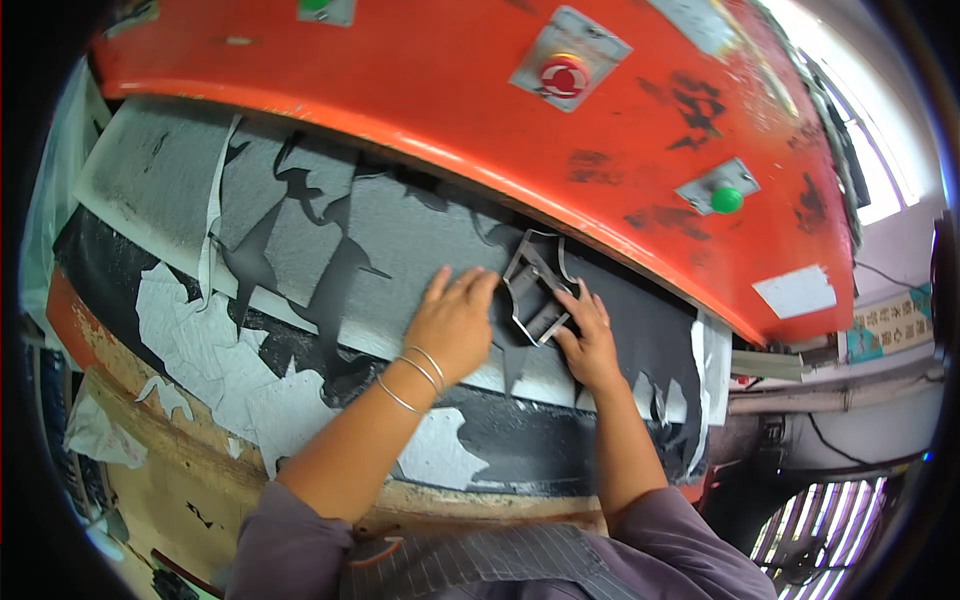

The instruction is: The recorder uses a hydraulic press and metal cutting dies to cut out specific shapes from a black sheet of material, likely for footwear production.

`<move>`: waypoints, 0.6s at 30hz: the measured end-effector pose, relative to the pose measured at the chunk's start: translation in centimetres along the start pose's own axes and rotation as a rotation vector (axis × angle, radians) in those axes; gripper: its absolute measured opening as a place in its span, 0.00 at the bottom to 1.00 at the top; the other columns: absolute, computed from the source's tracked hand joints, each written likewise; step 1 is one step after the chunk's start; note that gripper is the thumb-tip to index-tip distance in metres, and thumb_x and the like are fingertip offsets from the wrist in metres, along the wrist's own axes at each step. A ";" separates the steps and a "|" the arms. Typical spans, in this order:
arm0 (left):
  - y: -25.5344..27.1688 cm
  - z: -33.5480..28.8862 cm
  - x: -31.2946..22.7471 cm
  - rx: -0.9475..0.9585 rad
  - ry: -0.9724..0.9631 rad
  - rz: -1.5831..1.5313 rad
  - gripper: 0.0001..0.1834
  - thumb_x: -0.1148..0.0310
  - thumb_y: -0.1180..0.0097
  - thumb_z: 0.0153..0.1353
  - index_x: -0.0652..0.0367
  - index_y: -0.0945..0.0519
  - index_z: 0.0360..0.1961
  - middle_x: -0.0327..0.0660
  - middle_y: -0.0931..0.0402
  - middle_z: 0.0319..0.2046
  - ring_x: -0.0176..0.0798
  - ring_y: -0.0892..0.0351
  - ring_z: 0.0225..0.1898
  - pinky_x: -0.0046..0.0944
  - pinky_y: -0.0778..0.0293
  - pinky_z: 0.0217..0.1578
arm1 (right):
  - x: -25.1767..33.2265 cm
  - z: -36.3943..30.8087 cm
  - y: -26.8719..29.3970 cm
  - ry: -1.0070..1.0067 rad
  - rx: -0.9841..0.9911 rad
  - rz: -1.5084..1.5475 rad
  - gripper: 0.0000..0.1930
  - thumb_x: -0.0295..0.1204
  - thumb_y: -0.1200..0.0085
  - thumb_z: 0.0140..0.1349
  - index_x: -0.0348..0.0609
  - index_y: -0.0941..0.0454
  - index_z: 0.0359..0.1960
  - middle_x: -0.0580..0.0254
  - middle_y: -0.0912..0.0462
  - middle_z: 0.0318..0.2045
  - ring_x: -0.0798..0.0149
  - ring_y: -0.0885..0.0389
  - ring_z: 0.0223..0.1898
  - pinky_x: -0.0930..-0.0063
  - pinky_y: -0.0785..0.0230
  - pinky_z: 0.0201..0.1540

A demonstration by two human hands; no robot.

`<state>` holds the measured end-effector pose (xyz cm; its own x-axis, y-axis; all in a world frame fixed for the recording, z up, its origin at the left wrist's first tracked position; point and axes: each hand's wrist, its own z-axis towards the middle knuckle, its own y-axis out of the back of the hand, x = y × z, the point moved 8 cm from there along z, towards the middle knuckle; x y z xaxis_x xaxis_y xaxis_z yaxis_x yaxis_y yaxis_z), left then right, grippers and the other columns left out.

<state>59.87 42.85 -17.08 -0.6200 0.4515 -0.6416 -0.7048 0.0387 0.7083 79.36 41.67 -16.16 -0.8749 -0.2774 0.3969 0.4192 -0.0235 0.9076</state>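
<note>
My right hand (590, 345) grips the right side of a metal cutting die (532, 290), thumb toward me and fingers over its edge. The die is an open frame of thin upright walls with crosspieces, standing on a layered grey sheet (400, 250). Just left of it, my left hand (452, 325) lies on the sheet with fingers stretched forward and nothing held. Its fingertips come close to the die's left wall. Dark gaps with curved, pointed outlines (335, 280) run through the sheet to the left.
An orange machine beam (420, 115) spans above the sheet, with a red stop button (563, 77) and a green button (726, 200). Torn pale scraps (215, 340) litter the dark near ledge. A wooden edge (200, 440) runs along the front.
</note>
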 end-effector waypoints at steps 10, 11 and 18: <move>20.2 0.3 2.2 -0.647 0.150 -0.363 0.11 0.65 0.49 0.68 0.62 0.21 0.41 0.42 0.19 0.39 0.34 0.22 0.43 0.36 0.27 0.47 | 8.0 -2.7 21.3 0.114 -1.049 0.191 0.27 0.36 0.45 0.64 0.37 0.34 0.61 0.45 0.34 0.62 0.50 0.40 0.66 0.59 0.51 0.67; 23.7 -0.4 1.6 -0.779 0.095 -0.296 0.14 0.63 0.53 0.70 0.63 0.21 0.40 0.41 0.19 0.37 0.34 0.22 0.41 0.36 0.27 0.46 | 9.1 -3.0 23.3 0.147 -1.160 0.103 0.26 0.38 0.47 0.65 0.38 0.34 0.62 0.44 0.37 0.64 0.48 0.44 0.68 0.54 0.54 0.68; 37.3 0.3 -2.2 -0.817 0.064 0.136 0.18 0.60 0.55 0.70 0.63 0.24 0.29 0.44 0.24 0.28 0.39 0.26 0.30 0.38 0.30 0.36 | 12.0 -0.3 30.2 0.127 -1.373 -0.306 0.27 0.42 0.50 0.66 0.43 0.36 0.64 0.42 0.47 0.68 0.40 0.51 0.68 0.39 0.65 0.66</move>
<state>35.04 43.59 10.78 -0.7192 0.3529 -0.5985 -0.6349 -0.6836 0.3598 81.61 37.32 15.94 -0.9764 -0.1724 0.1297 0.1826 -0.9806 0.0715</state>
